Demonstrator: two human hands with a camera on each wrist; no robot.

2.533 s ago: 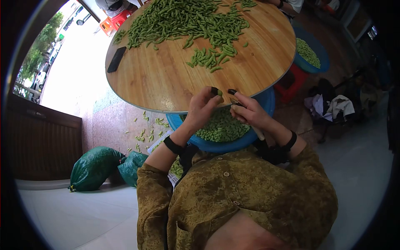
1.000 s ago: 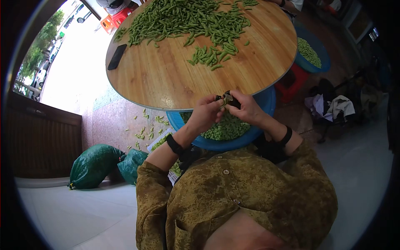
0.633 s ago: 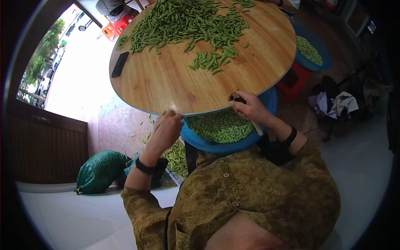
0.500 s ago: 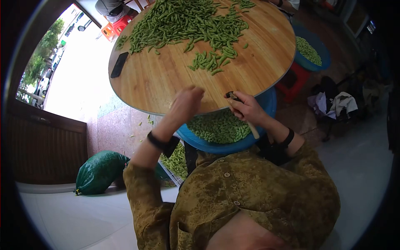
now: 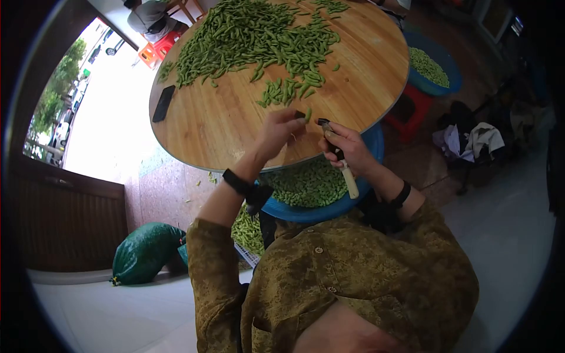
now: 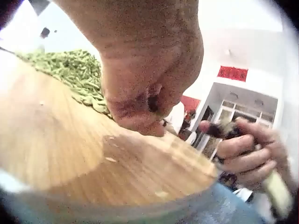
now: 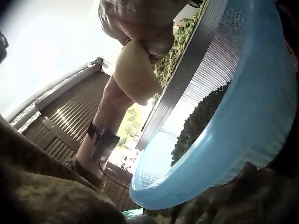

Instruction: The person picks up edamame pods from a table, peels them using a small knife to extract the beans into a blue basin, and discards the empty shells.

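My left hand (image 5: 275,132) is over the near edge of the round wooden table (image 5: 203,132), pinching a green bean pod (image 5: 308,114) between thumb and a black-covered fingertip. My right hand (image 5: 348,147), just right of it, grips a tool with a pale handle (image 5: 351,183) that points down toward me; its other end is mostly hidden by the fingers. A black cover (image 5: 323,122) sits on a right fingertip. The right wrist view shows the handle (image 7: 133,74) below the curled hand. Under the table edge stands a blue basin (image 5: 288,215) of shelled green beans (image 5: 309,188).
A large heap of pods (image 5: 247,41) covers the far table, with a smaller group (image 5: 285,91) nearer. A black phone-like slab (image 5: 163,103) lies at left. A pod-filled crate (image 5: 248,232), green sacks (image 5: 147,252) and a second blue basin (image 5: 452,73) stand around.
The hands were together at a pod; my left hand then swung left to the table edge and has come back up beside the right, with a pod showing. My right hand keeps the tool.
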